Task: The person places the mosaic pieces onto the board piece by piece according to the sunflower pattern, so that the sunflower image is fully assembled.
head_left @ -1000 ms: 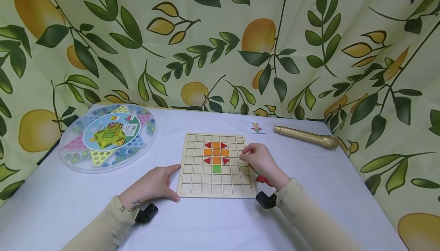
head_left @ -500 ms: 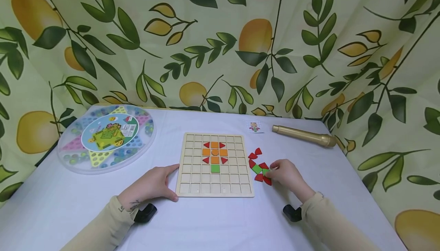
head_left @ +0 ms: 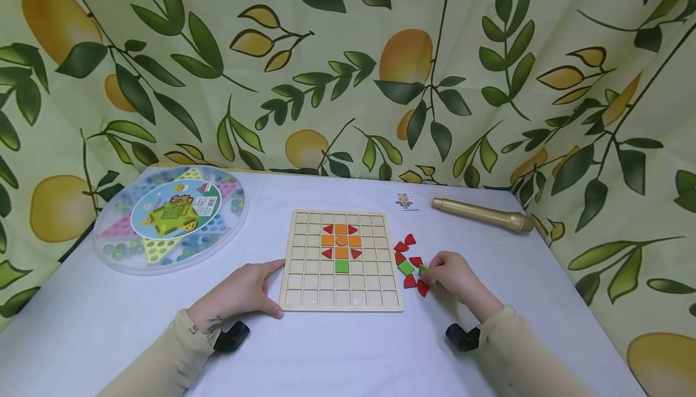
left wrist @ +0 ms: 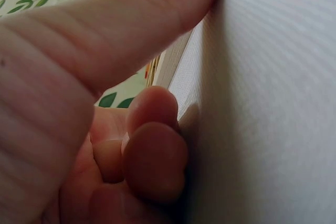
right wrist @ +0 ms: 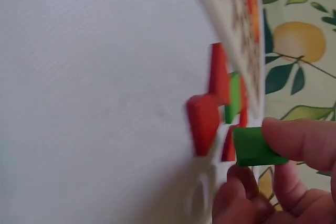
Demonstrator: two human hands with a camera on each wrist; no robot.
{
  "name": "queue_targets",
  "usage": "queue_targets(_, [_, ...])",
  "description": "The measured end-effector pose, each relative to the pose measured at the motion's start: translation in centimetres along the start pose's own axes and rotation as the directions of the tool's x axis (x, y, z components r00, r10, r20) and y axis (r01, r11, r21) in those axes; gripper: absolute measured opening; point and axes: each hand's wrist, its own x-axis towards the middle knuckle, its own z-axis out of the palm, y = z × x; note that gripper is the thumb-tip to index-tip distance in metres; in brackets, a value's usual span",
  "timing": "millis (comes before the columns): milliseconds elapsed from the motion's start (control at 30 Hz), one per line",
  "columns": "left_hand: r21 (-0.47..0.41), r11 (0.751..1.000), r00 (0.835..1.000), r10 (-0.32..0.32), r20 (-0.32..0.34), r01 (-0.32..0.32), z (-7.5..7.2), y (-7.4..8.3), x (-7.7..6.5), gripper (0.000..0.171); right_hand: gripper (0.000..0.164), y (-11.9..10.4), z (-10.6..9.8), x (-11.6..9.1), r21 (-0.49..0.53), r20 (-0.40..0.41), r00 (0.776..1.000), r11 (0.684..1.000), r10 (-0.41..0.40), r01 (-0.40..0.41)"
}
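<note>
My left hand (head_left: 239,291) rests at the left edge of a gridded wooden board (head_left: 302,282), its index finger and thumb touching the rim. Orange squares, an orange round piece (head_left: 341,240), red triangles and a green square (head_left: 341,266) sit in the grid cells. Right of the board, my right hand (head_left: 457,277) pinches a green square tile (right wrist: 252,147) between thumb and fingertips, just over a loose group of tiles. Among those are red quarter-round pieces (head_left: 422,288) and another green square (head_left: 405,267).
A small pattern card (head_left: 404,200) lies behind the board. Beside it is a gold microphone-shaped rod (head_left: 484,215). A round clear case of marbles (head_left: 122,251) stands at the back left. Leaf-patterned cloth (head_left: 337,83) hangs behind the white table (head_left: 304,355).
My right hand has moved from the board's right edge out to the loose tiles and picked up a green square; a red piece beside it shifted. My left hand stayed put.
</note>
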Motion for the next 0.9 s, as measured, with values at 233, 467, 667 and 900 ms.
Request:
queue_targets(233, [0.011,1.0,1.0,0.007,-0.002,-0.007,-0.1,0.0,0.0,0.104,0.018,-2.6,1.4,-0.6,0.282,0.105,0.994,0.959,-0.019,-0.012])
queue_targets(467, [0.012,1.0,1.0,-0.01,0.0,0.01,0.0,0.0,0.0,0.105,0.018,-5.2,5.8,-1.2,0.398,0.223,0.974,0.916,-0.051,-0.043])
queue_targets(667, [0.02,1.0,1.0,-0.017,-0.001,0.017,0.0,0.1,0.0,0.105,0.018,-6.4,8.6,-1.3,0.41,0.271,0.959,0.911,-0.085,-0.036])
queue_targets(900, [0.017,1.0,1.0,0.009,0.009,-0.009,-0.1,0.1,0.0,0.104,0.018,-7.1,9.6,-1.4,0.36,0.245,0.965,0.933,-0.096,0.001])
